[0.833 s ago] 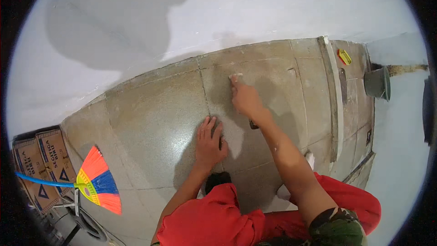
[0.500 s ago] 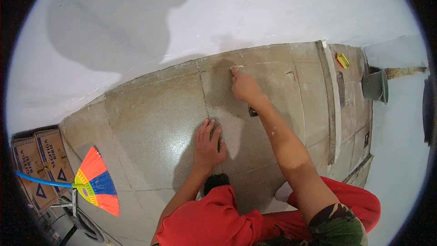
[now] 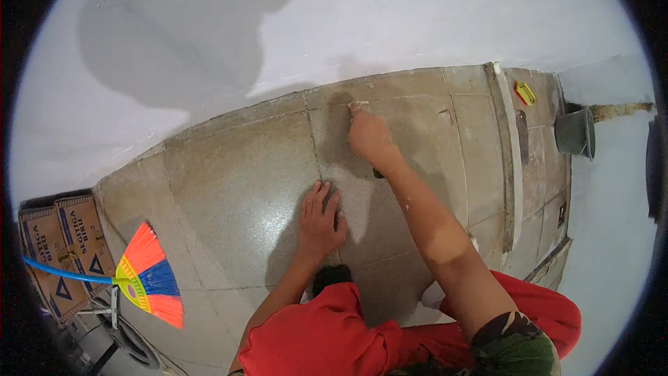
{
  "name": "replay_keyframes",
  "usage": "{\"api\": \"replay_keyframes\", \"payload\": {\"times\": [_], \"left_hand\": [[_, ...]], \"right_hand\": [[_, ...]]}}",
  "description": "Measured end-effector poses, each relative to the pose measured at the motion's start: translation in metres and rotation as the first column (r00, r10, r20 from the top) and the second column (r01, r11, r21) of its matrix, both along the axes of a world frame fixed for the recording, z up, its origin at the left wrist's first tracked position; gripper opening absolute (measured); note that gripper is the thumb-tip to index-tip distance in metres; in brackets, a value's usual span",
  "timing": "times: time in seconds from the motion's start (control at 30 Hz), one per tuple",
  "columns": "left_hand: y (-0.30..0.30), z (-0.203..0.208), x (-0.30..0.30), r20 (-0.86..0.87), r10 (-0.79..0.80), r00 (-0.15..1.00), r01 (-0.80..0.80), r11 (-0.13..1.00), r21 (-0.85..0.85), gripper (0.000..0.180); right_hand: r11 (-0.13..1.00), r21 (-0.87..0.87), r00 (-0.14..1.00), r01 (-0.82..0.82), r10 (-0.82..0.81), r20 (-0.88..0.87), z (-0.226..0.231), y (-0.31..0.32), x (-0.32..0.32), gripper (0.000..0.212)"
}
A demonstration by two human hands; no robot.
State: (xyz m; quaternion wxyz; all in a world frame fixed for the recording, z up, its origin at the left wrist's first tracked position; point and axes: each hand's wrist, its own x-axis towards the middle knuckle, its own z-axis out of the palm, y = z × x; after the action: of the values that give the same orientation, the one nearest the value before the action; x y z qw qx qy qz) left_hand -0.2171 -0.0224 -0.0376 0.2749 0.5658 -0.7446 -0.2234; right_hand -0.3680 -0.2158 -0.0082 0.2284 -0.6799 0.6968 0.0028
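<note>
My right hand (image 3: 371,134) is closed around a scraper (image 3: 359,106). Its pale flat blade touches the tile joint close to the wall, and the dark end of its handle (image 3: 378,174) peeks out beneath my wrist; the rest of the handle is hidden in my grip. Flat on the tiled floor (image 3: 229,188), my left hand (image 3: 320,219) rests with its fingers stretched out, holding nothing. It lies nearer to me than the scraper, just in front of my red-trousered knee.
A white wall (image 3: 390,14) borders the far side of the floor. To the left are cardboard boxes (image 3: 45,240) and an orange-and-blue broom (image 3: 153,282). Rightward, a raised sill (image 3: 508,160) crosses the floor; beyond it are a yellow-and-red brush (image 3: 525,94) and a grey bucket (image 3: 574,132).
My right hand and the scraper have shifted slightly left along the tile joint. My left hand stays in the same place on the floor.
</note>
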Motion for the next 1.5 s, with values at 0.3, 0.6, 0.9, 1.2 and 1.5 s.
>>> {"api": "replay_keyframes", "payload": {"times": [0.3,0.6,0.9,1.2,1.5], "left_hand": [[0.000,-0.002,0.002,-0.003,0.003,1.000,-0.003,1.000,-0.008,0.049],[0.001,0.000,0.001,-0.006,-0.013,1.000,0.013,1.000,0.020,0.050],[0.002,-0.009,-0.002,0.046,-0.028,0.999,0.030,0.999,-0.032,0.050],[0.002,-0.005,-0.001,0.103,-0.052,0.993,0.055,0.998,-0.028,0.051],[0.003,-0.002,-0.002,0.069,-0.041,0.997,0.044,0.998,-0.037,0.052]], "right_hand": [[0.999,-0.036,0.999,0.024,-0.025,-0.028,0.002,0.003,0.003,0.049],[0.986,0.165,1.000,-0.016,0.019,-0.020,0.016,0.064,-0.011,0.061],[0.953,0.279,0.993,0.118,-0.110,-0.042,0.037,0.181,-0.037,0.065],[0.950,0.267,0.981,0.164,-0.129,-0.146,0.030,0.199,-0.063,0.071],[0.940,0.282,0.971,0.191,-0.138,-0.196,0.031,0.192,-0.061,0.071]]}}
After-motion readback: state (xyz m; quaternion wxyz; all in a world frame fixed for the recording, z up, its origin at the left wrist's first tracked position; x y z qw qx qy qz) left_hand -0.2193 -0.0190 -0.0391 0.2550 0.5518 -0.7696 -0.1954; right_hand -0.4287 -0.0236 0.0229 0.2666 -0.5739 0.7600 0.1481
